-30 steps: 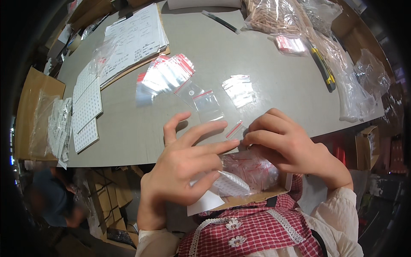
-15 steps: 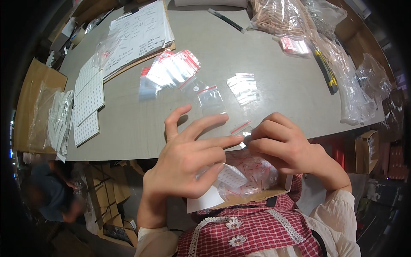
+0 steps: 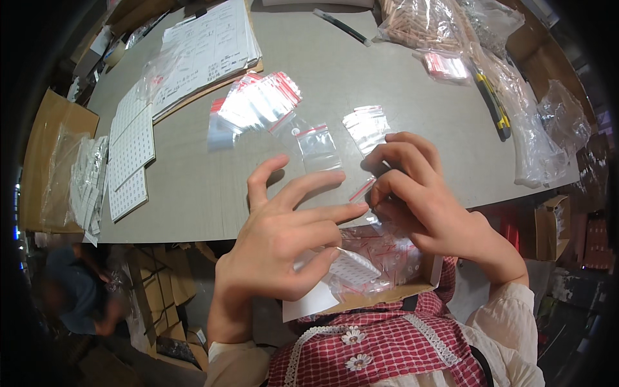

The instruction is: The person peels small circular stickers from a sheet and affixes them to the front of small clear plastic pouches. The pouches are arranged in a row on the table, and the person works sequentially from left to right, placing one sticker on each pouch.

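Observation:
A small clear zip bag with a red strip (image 3: 362,189) lies at the table's near edge. My left hand (image 3: 284,235) spreads its outer fingers over the table, one fingertip pressing on this bag. Its thumb and curled index finger pinch a white sheet of small printed labels (image 3: 354,267). My right hand (image 3: 419,193) is closed, its bent fingers at the bag's right side; what its fingertips hold is hidden. Beyond my hands lie a single clear zip bag (image 3: 319,151), a stack of small bags (image 3: 366,128) and a fanned pile of red-edged bags (image 3: 261,103).
An open box (image 3: 387,293) on my lap holds filled small bags. Label sheets (image 3: 132,145) and a clipboard with papers (image 3: 213,55) lie left. Rightward are a yellow-black utility knife (image 3: 493,106), a bag of wooden sticks (image 3: 419,22) and crumpled plastic (image 3: 558,122). Another person (image 3: 77,284) works lower left.
My right hand has moved up and away from me, its fingers opening slightly and now partly covering the small bag stack's lower end. My left hand stays nearly still.

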`<state>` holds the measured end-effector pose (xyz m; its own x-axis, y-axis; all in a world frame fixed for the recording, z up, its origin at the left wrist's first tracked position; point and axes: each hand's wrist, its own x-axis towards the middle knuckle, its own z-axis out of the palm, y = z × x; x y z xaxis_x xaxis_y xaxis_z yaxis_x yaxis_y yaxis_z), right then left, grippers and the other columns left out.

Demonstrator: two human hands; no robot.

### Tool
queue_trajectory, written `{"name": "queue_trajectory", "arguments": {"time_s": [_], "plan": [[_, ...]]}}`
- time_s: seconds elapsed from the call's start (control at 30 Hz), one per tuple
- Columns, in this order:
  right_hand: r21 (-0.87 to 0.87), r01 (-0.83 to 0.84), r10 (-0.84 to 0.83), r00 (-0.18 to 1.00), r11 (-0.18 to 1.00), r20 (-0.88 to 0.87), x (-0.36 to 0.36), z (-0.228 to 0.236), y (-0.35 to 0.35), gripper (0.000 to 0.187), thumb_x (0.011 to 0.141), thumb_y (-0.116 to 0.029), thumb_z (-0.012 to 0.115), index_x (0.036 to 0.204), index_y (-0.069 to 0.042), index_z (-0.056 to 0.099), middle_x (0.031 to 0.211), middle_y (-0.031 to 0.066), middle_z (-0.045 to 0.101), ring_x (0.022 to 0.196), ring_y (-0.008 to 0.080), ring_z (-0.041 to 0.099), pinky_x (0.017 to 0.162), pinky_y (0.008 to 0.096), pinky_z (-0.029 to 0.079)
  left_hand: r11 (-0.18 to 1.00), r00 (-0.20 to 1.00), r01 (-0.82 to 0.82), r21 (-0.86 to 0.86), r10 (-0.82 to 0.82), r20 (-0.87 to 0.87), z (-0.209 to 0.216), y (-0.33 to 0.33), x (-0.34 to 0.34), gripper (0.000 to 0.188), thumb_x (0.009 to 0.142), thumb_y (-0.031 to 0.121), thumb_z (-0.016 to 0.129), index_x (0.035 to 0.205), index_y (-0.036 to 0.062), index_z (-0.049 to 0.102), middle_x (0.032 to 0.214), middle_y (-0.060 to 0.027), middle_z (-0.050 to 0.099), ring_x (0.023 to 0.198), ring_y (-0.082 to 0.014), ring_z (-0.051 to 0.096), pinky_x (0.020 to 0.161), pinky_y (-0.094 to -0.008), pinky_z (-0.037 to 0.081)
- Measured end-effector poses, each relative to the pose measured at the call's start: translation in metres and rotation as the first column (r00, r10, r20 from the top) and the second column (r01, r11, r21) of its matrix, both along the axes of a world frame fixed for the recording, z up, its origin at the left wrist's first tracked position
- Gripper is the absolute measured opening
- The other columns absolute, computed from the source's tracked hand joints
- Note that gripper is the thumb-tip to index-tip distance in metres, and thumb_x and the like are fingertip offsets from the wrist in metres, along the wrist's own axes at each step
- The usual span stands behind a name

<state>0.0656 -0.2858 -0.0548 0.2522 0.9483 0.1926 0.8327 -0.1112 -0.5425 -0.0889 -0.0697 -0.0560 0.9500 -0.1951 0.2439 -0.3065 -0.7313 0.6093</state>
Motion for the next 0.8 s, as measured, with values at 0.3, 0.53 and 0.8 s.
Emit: {"name": "queue_trajectory", "arguments": {"time_s": [0.3,0.53,0.8], "plan": [[-0.191,-0.115,0.110,0.993,0.975,-0.039,0.007,0.037,-0.010,0.037,0.073,-0.007,0.072,0.109,-0.008,0.063,0.114,0.0114,0.056,0.112,0.0350,0.049,0.104,0.0454,0.036,0.845,0.981,-0.165,-0.508,0.192,0.001,-0.013,0.016,-0.008,0.010,0.073,0.012,0.065,0.067,0.0044,0.065,0.096,-0.0112,0.078,0.111,-0.0314,0.065,0.111,-0.0497,0.035],[0.116,-0.027,0.030,0.999,0.993,-0.024,-0.013,0.039,0.030,0.022,0.085,-0.010,0.077,0.102,-0.007,0.065,0.106,0.0098,0.059,0.107,0.0314,0.053,0.097,0.0414,0.042,0.872,0.953,-0.232,-0.431,0.292,0.077,-0.024,0.012,-0.004,0.009,0.080,0.005,0.075,0.088,0.0028,0.076,0.098,-0.0132,0.075,0.096,-0.0311,0.067,0.099,-0.0449,0.048],[0.274,-0.164,0.054,0.928,0.948,0.369,-0.022,0.005,0.052,0.029,0.074,-0.009,0.066,0.101,-0.002,0.059,0.107,0.0140,0.058,0.106,0.0347,0.054,0.098,0.0478,0.042,0.869,0.952,-0.239,-0.434,0.297,0.070,-0.022,0.013,-0.003,0.007,0.081,0.001,0.071,0.088,0.0003,0.075,0.102,-0.0149,0.075,0.103,-0.0318,0.068,0.092,-0.0391,0.052]]}}
